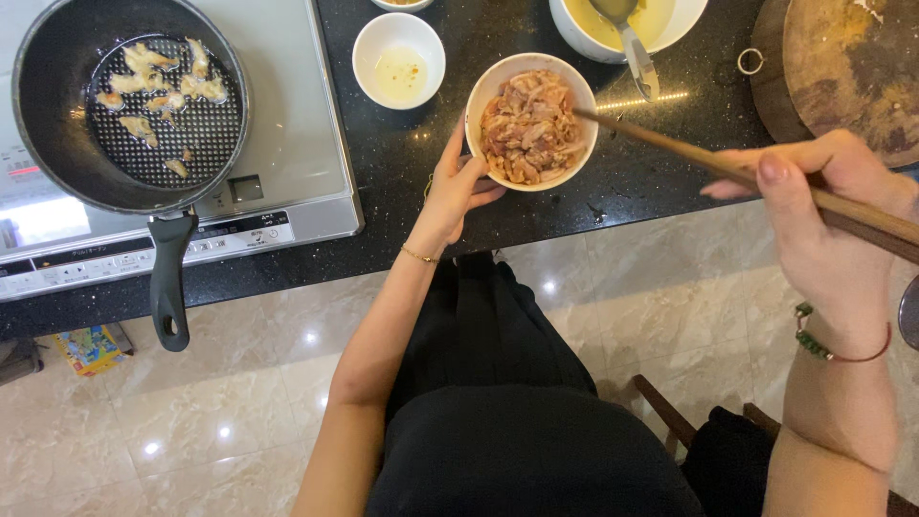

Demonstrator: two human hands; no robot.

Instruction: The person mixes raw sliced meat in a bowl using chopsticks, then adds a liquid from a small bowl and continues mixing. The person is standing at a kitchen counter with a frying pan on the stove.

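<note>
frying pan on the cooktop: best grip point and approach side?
Grip the frying pan by its black handle, about midway along. The handle juts off the cooktop over the counter edge toward the person, so come from that open near side and wrap the fingers around it. The bowl holds frying pieces, likely hot, so avoid the rim.

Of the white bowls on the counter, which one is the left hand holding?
The left hand grips the bowl of sliced raw meat, with chopsticks reaching into it. The small bowl holds only clear liquid; the large bowl holds yellow batter and a spoon.
</note>
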